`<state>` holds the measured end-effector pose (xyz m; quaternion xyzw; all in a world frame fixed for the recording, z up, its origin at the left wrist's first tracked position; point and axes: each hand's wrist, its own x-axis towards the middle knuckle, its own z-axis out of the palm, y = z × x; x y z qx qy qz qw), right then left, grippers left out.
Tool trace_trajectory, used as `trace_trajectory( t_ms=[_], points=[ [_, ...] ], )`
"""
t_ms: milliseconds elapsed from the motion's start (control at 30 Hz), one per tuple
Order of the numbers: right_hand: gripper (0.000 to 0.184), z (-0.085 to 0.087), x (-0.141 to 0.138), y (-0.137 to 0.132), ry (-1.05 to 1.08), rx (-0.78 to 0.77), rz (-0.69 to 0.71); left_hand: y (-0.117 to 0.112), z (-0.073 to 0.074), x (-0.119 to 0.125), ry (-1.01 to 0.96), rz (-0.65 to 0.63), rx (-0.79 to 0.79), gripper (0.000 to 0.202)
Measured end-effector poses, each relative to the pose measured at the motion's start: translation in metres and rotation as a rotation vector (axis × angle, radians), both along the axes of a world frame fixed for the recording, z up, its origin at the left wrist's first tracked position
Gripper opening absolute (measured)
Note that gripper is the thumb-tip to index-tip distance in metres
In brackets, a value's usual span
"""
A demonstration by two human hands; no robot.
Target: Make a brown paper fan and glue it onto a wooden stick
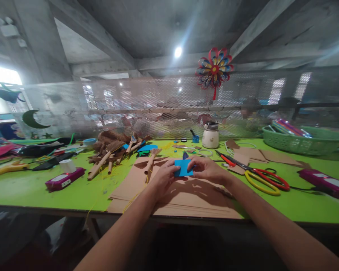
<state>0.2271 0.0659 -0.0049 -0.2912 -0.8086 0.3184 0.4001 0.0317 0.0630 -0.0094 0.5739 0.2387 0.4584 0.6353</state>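
Observation:
A small blue piece of paper (183, 170) is held between both hands above a stack of brown paper sheets (192, 201). My left hand (166, 174) pinches its left edge, the thumb lying on its face. With closed fingers, my right hand (202, 168) grips its upper right side. Just beyond the hands stands a small dark blue object (185, 155), too small to make out. Left of my left hand, a rolled brown paper piece with a frayed top (151, 162) lies on the sheets.
Scissors with yellow and red handles (261, 182) lie at the right, near a purple power strip (324, 181). Another power strip (64, 178) sits left, before a pile of brown paper rolls (110, 150). A white jug (210, 136) and green basket (307, 141) stand behind.

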Motion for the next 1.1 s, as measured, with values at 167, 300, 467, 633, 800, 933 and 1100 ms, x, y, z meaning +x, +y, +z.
trace_trajectory(
  t_ms=[167, 300, 467, 633, 800, 933, 1100],
  points=[
    [0.010, 0.0006, -0.0001, -0.0013, 0.020, -0.025, 0.004, 0.0024, -0.0035, -0.0009, -0.014, -0.023, 0.024, 0.025],
    [0.010, 0.0017, -0.0003, -0.0018, 0.027, -0.005, 0.002, 0.0034, -0.0041, -0.0016, -0.030, -0.050, 0.041, 0.025],
    [0.017, -0.0001, -0.0015, -0.0015, 0.034, -0.043, -0.001, 0.0018, -0.0020, -0.0015, -0.023, -0.040, 0.030, 0.024],
    [0.020, -0.0049, -0.0031, 0.0012, 0.007, 0.015, -0.056, -0.0006, 0.0000, -0.0019, -0.045, -0.047, 0.009, 0.024],
    [0.016, -0.0069, -0.0038, 0.0044, 0.035, 0.144, -0.104, 0.0000, -0.0004, -0.0026, -0.079, -0.084, -0.031, 0.020],
    [0.016, -0.0064, -0.0045, 0.0041, 0.027, 0.209, -0.130, 0.0019, -0.0023, -0.0019, -0.094, -0.082, -0.057, 0.019],
    [0.019, -0.0052, -0.0050, 0.0023, -0.009, 0.299, -0.149, 0.0006, -0.0027, -0.0002, -0.101, -0.045, -0.042, 0.016]
  ],
)
